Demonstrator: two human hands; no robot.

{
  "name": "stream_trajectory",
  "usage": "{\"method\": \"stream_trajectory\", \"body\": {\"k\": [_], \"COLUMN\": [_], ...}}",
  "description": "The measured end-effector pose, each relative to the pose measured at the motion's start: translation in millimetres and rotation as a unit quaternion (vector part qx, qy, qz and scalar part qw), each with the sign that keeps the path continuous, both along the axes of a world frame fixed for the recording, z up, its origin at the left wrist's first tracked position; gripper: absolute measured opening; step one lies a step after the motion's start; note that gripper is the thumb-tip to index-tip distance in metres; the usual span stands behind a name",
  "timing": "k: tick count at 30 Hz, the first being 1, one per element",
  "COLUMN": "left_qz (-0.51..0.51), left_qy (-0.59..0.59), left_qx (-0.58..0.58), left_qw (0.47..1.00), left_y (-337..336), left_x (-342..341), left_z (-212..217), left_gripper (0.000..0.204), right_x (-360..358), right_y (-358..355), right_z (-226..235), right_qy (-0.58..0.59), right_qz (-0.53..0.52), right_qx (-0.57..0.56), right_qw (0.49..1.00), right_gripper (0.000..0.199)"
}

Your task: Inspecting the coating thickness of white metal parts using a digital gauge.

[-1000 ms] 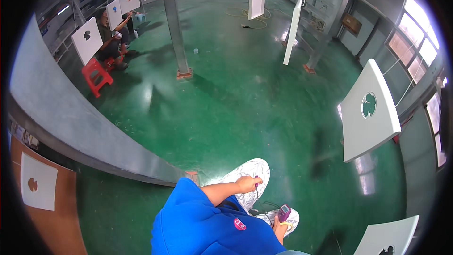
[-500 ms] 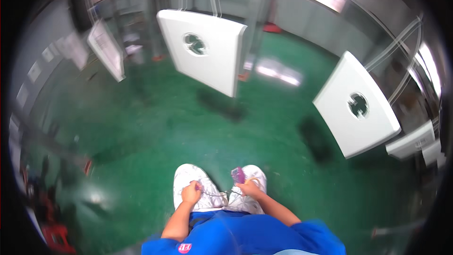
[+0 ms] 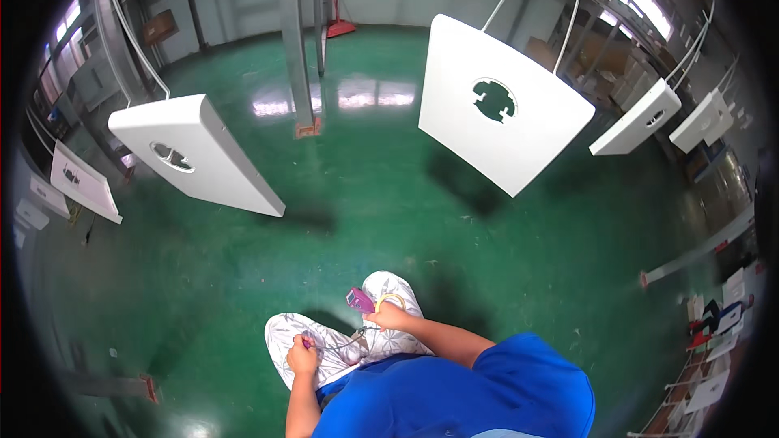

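My right hand [image 3: 388,316] is closed around a small purple handheld gauge [image 3: 359,301] with a little screen, held over my lap. A yellow strap [image 3: 393,298] loops beside its fingers. In my left hand [image 3: 302,355], above the left thigh, the fingers pinch a small purple probe [image 3: 307,343]. A thin dark cable [image 3: 345,345] runs between the two hands, across the patterned white trousers. Farther ahead hang white panels, the nearest being one on the right [image 3: 503,109] and one on the left [image 3: 191,158], each with a round cut-out. Neither hand touches a panel.
More white panels hang at the far left [image 3: 81,182] and right [image 3: 641,120]. A grey steel post [image 3: 294,49] stands on the green floor [image 3: 357,219], with a red dustpan [image 3: 342,28] behind it. Cardboard boxes [image 3: 617,73] are stacked back right; a low rail [image 3: 698,247] lies at right.
The view has swung to the right, so the panels and dustpan sit farther left in it. Both hands keep their hold on the gauge and probe.
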State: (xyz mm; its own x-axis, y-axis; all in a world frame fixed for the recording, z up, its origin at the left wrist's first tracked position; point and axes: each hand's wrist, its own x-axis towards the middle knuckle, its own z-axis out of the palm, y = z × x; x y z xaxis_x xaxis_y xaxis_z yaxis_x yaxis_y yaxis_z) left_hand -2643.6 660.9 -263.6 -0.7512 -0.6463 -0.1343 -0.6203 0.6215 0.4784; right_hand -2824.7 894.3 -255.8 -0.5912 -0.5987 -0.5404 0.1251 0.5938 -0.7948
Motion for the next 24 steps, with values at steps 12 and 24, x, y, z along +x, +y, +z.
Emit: {"method": "stream_trajectory", "body": {"k": [12,24], "left_qz": [-0.014,-0.018], "left_qy": [0.011,0.082], "left_qx": [0.03,0.031], "left_qw": [0.999,0.996], "left_y": [32.5,33.8], "left_x": [-18.5,-4.6], "left_z": [0.9,-37.4], "left_gripper": [0.009,0.008], "right_x": [-15.3,-5.3], "right_y": [34.2,38.0], "right_z": [3.4,1.0], "right_qy": [-0.021,0.026], "right_qz": [-0.033,-0.003], "right_qx": [-0.014,0.022], "right_qw": [0.999,0.999], "right_gripper": [0.039,0.04]}}
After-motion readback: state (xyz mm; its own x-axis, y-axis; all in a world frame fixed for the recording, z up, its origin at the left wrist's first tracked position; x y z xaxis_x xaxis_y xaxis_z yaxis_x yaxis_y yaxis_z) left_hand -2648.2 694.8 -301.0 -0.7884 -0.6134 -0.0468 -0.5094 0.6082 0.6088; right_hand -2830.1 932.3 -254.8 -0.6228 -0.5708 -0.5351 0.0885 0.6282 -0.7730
